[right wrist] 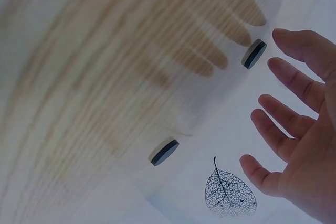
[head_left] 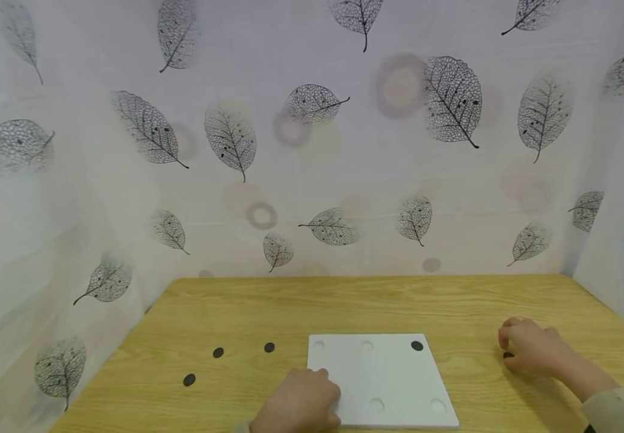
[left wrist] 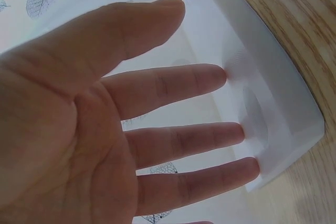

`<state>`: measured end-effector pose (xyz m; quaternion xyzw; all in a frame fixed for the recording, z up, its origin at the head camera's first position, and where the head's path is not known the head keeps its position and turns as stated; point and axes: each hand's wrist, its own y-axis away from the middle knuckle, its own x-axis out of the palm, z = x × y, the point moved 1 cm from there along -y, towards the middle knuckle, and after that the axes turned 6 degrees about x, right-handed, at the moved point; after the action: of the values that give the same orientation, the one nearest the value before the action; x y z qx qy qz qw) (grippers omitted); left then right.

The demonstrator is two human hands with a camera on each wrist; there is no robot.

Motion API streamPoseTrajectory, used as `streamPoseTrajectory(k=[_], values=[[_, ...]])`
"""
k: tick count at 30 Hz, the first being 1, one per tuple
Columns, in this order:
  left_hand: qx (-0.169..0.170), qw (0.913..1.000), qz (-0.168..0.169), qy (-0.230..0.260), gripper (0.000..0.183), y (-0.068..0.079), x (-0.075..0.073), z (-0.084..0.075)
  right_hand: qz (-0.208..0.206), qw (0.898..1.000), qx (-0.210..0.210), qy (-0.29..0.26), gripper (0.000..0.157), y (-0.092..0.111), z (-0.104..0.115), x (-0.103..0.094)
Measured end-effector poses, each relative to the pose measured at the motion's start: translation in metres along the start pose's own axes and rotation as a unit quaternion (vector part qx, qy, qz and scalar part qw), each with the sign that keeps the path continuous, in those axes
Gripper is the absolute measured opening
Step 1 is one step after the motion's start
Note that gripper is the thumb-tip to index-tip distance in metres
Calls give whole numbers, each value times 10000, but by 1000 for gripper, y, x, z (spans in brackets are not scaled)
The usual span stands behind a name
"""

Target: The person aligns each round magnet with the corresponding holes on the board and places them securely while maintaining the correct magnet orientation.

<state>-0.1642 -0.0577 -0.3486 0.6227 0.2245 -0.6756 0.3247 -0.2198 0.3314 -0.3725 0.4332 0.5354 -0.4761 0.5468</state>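
Note:
In the head view a white board [head_left: 376, 379] with shallow round recesses lies on the table, a black disc [head_left: 417, 346] at its far right recess. My left hand [head_left: 301, 400] is at the board's near left part, hiding that corner. The left wrist view shows its fingers extended, fingertips [left wrist: 251, 167] touching the board beside a recess. To the right of the board, my right hand [head_left: 536, 349] hovers low by another black disc [head_left: 508, 355]. In the right wrist view, thumb and index fingertips stand just beside that disc [right wrist: 254, 53], fingers spread.
Three black discs, a nearer one [head_left: 189, 379], one behind it [head_left: 218, 352] and one closer to the board [head_left: 269, 347], lie left of the board. Another disc [right wrist: 165, 152] lies by the right hand. A leaf-print curtain [head_left: 344, 156] encloses the wooden table [head_left: 247, 307].

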Motion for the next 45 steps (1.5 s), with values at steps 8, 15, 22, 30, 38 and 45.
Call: streamPoseTrajectory(k=[8,15,22,30,38,45], values=[[26,10000,48,15,19,-1,-1,0,29,9999,-5,116,24,-1,-3,3],[16,10000,-16,-8,19,0,-1,0,100,9999,36,64,24,-1,-6,4],[9,10000,14,7,20,-1,-1,1,306,9993,191,-91,20,-2,-5,3],[-18,10000,42,16,20,-3,-2,1,372,9983,340,-282,23,-3,-6,4],[-52,9998,140,138,18,-4,-3,1,57,9997,195,-100,28,-1,-7,7],[-41,9999,119,103,19,-4,-4,1,-144,9998,63,73,25,0,-5,5]])
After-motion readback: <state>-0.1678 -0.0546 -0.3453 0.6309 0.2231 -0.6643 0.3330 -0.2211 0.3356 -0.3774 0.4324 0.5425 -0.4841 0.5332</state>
